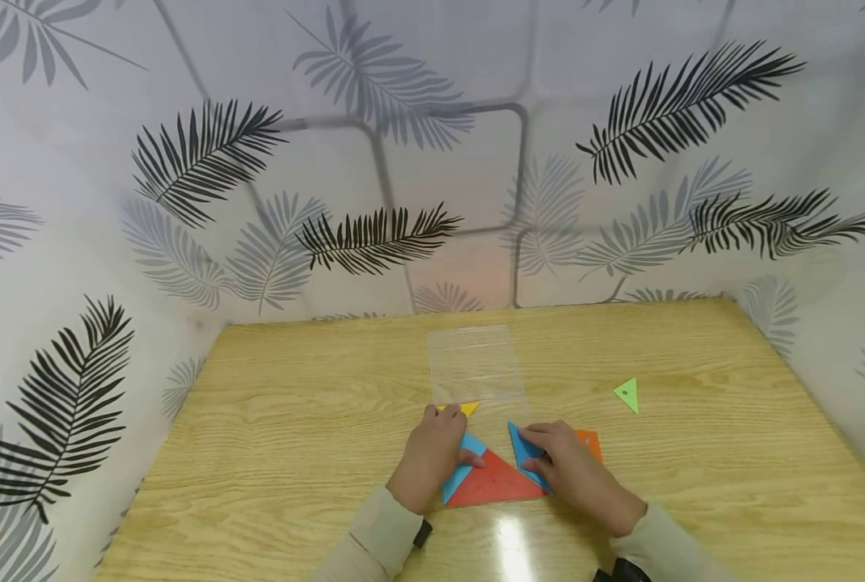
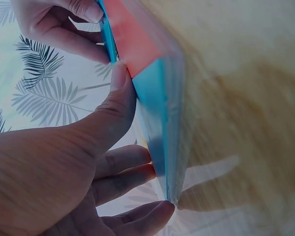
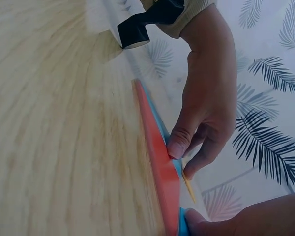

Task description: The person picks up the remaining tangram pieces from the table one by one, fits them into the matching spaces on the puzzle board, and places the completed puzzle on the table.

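A large red triangle [image 1: 495, 480] and a light blue flat piece [image 1: 474, 444] lie side by side; a clear plastic edge [image 2: 176, 105] runs along them in the left wrist view. My left hand [image 1: 432, 453] rests over the light blue piece. Its thumb touches near the seam with the red triangle, and its other fingers reach the far side, beside a yellow piece [image 1: 469, 409]. With thumb and fingers, my right hand [image 1: 574, 469] pinches a darker blue triangle [image 1: 523, 454], tilted up by the red triangle's right slope. That hand partly covers an orange piece [image 1: 590, 442].
Behind the hands, a clear plastic panel [image 1: 476, 364] lies on the wooden table [image 1: 301, 420]. A small green triangle [image 1: 629, 394] with a hole lies farther right. A leaf-patterned cloth [image 1: 462, 186] hangs along the table's back and sides.
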{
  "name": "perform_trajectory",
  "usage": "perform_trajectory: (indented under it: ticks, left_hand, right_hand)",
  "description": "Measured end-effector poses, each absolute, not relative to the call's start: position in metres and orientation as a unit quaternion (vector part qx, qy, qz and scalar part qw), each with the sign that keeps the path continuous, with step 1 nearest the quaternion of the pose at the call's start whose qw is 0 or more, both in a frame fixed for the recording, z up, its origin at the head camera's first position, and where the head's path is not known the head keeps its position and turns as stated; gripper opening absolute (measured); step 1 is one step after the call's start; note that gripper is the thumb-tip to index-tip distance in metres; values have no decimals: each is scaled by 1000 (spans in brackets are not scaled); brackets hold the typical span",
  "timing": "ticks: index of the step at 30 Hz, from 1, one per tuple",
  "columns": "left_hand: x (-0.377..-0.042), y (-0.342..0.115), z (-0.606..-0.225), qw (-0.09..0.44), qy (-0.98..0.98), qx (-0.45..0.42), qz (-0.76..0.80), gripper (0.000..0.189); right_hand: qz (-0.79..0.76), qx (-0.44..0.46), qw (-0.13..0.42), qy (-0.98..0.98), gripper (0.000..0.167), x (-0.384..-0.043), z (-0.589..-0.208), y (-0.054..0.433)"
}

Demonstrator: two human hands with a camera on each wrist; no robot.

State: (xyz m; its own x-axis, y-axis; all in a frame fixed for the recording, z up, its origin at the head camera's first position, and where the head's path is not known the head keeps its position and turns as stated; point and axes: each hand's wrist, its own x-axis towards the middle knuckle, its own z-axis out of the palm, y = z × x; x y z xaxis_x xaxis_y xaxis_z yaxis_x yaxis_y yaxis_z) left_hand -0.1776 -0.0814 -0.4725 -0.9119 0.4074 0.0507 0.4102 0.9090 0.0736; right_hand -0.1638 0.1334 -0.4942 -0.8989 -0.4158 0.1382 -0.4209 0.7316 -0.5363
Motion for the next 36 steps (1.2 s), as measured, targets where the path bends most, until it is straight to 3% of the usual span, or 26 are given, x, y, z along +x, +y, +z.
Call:
perform_trajectory:
  ticks: [12,21,27,36]
  left_hand:
    - [-175,-83,-474,46,-973,-223,-27,51]
    - [-176,-83,-477,48,-972,-227,-29,50]
    - [-177,-83,-478,43,-973,-225,-25,53]
    - [-177,-83,-478,38,-974,-220,-28,55]
  right_hand:
    - [245,228,16,-942,39,-159,-498,132]
    - [175,290,96,-936,38,-156,-502,133]
    - [224,256,82,-937,34,-154,-503,131]
    - [243,245,123,-930,27,-153,-504,130]
